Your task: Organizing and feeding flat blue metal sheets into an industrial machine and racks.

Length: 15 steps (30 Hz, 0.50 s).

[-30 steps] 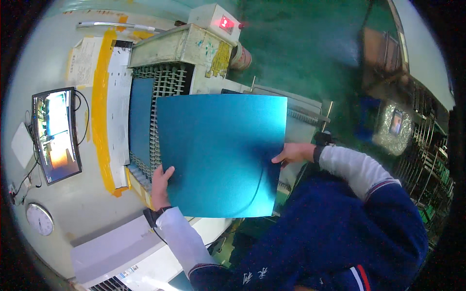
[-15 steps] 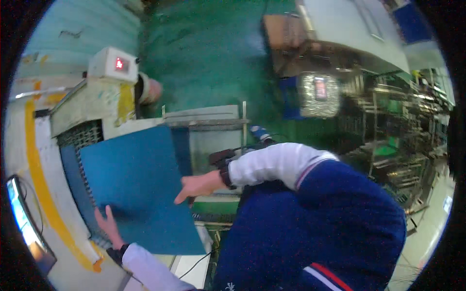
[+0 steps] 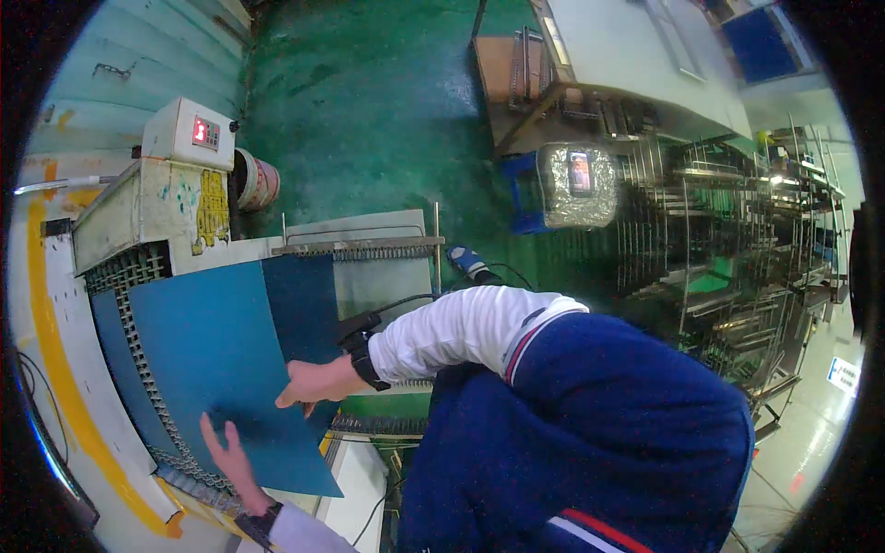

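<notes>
The right hand (image 3: 316, 382) is pinching the blue sheet (image 3: 207, 346), presumably steadying its edge; the left hand (image 3: 234, 463) is gaping wide.

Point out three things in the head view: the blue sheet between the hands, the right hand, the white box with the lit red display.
Blue sheet (image 3: 214, 355): head view, middle of its upper face.
Right hand (image 3: 320, 382): head view, back of the hand.
White box (image 3: 182, 135): head view, front face.
</notes>
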Each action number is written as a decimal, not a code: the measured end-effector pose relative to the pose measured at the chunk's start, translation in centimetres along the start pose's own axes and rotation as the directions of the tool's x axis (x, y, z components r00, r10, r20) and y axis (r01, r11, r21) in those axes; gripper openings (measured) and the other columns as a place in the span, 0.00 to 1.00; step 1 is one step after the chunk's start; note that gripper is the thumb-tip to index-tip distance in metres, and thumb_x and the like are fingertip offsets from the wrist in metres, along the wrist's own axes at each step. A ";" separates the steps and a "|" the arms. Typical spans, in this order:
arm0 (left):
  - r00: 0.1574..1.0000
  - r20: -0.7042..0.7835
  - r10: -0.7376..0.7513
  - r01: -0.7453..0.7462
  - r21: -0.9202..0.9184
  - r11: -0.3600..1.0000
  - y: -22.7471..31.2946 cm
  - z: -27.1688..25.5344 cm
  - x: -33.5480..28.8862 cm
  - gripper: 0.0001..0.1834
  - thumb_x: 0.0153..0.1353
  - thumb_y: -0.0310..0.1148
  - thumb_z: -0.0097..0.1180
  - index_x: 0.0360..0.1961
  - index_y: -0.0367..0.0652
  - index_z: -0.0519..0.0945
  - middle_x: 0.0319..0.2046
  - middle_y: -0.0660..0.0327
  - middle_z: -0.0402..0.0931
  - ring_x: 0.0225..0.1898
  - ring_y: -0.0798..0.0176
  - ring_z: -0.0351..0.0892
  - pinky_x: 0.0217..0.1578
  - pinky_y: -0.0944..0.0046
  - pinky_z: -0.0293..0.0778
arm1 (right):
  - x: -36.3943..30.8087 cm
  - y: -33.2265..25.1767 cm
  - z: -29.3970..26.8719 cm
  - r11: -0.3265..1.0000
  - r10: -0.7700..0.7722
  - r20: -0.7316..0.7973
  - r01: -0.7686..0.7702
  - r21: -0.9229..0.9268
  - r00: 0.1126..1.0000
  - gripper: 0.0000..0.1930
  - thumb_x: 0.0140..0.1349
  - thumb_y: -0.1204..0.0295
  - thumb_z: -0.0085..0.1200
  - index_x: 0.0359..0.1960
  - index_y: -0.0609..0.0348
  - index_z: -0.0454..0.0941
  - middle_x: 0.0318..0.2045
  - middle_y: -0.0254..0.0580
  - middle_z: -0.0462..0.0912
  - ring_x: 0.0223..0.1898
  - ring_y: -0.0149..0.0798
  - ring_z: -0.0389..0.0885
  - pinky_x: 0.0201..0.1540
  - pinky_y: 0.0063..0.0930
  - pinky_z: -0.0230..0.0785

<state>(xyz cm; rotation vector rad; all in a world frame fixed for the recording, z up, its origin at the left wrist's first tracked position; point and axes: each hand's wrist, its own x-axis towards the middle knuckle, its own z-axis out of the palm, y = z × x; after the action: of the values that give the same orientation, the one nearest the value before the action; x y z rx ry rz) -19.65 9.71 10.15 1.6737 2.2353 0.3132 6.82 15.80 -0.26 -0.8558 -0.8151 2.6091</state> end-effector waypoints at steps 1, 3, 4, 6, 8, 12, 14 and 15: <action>1.000 0.025 -0.017 0.018 -0.039 0.999 1.1 0.4 -1.3 0.35 0.62 0.41 0.59 0.67 0.41 0.63 0.69 0.49 0.56 0.70 0.49 0.54 0.67 0.51 0.51 | 0.7 0.4 0.2 1.000 -0.010 -0.021 0.010 -0.007 1.000 0.23 0.57 0.68 0.61 0.51 0.65 0.67 0.38 0.42 0.74 0.38 0.43 0.78 0.35 0.39 0.82; 0.992 0.042 0.115 -0.116 0.018 0.993 3.1 1.8 -4.2 0.40 0.57 0.43 0.62 0.68 0.42 0.61 0.70 0.49 0.52 0.70 0.47 0.52 0.67 0.48 0.50 | -0.3 -0.8 1.1 1.000 -0.003 -0.066 0.002 -0.012 0.998 0.21 0.58 0.68 0.60 0.46 0.71 0.68 0.32 0.41 0.72 0.30 0.38 0.77 0.32 0.35 0.80; 0.982 0.054 0.182 -0.185 0.046 0.982 4.3 2.4 -5.6 0.43 0.54 0.44 0.64 0.69 0.42 0.60 0.71 0.49 0.51 0.70 0.45 0.51 0.67 0.46 0.50 | -0.7 -1.3 1.5 1.000 -0.001 -0.090 0.000 -0.014 0.996 0.20 0.59 0.68 0.60 0.43 0.73 0.69 0.30 0.41 0.72 0.27 0.36 0.76 0.30 0.33 0.80; 0.981 0.030 0.193 -0.196 0.148 0.969 8.0 4.0 -7.8 0.47 0.50 0.45 0.66 0.70 0.43 0.59 0.71 0.49 0.49 0.70 0.42 0.50 0.67 0.44 0.49 | -0.2 -1.4 1.7 0.999 -0.041 -0.023 0.040 -0.019 0.999 0.21 0.59 0.67 0.60 0.43 0.74 0.68 0.32 0.42 0.72 0.27 0.37 0.77 0.31 0.34 0.80; 0.980 -0.003 0.201 -0.195 0.232 0.953 10.0 5.1 -8.4 0.47 0.49 0.43 0.65 0.70 0.44 0.58 0.71 0.48 0.49 0.70 0.40 0.49 0.67 0.43 0.49 | 0.7 -1.3 2.0 0.997 -0.072 -0.031 0.072 -0.023 0.997 0.21 0.58 0.67 0.60 0.44 0.74 0.67 0.32 0.43 0.72 0.28 0.38 0.77 0.32 0.35 0.80; 0.980 -0.067 0.186 -0.153 0.338 0.929 9.8 6.6 -8.6 0.42 0.50 0.31 0.57 0.69 0.43 0.59 0.71 0.47 0.49 0.69 0.37 0.50 0.67 0.42 0.49 | 1.8 -0.3 2.6 0.996 -0.090 -0.057 0.089 -0.018 0.994 0.21 0.58 0.68 0.60 0.43 0.74 0.69 0.30 0.43 0.74 0.28 0.41 0.79 0.33 0.36 0.80; 0.982 -0.082 0.168 -0.129 0.350 0.928 9.5 6.7 -8.8 0.42 0.49 0.26 0.52 0.69 0.43 0.59 0.70 0.47 0.50 0.69 0.37 0.50 0.67 0.41 0.49 | 2.0 -0.3 2.6 0.998 -0.070 0.002 0.070 0.001 0.998 0.19 0.58 0.67 0.60 0.42 0.73 0.71 0.29 0.44 0.76 0.29 0.41 0.80 0.33 0.36 0.80; 0.983 -0.087 0.162 -0.123 0.345 0.931 9.9 6.7 -8.8 0.42 0.48 0.24 0.51 0.69 0.43 0.59 0.70 0.47 0.50 0.69 0.37 0.50 0.67 0.41 0.49 | 2.1 -0.1 2.4 0.998 -0.056 0.031 0.056 0.015 0.998 0.19 0.58 0.66 0.60 0.41 0.72 0.73 0.29 0.44 0.77 0.29 0.41 0.81 0.33 0.35 0.80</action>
<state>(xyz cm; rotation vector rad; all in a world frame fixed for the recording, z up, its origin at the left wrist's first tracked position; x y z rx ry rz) -6.05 3.95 8.76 2.0474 2.3599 0.0585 3.74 15.75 0.43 -0.7787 -0.8163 2.5826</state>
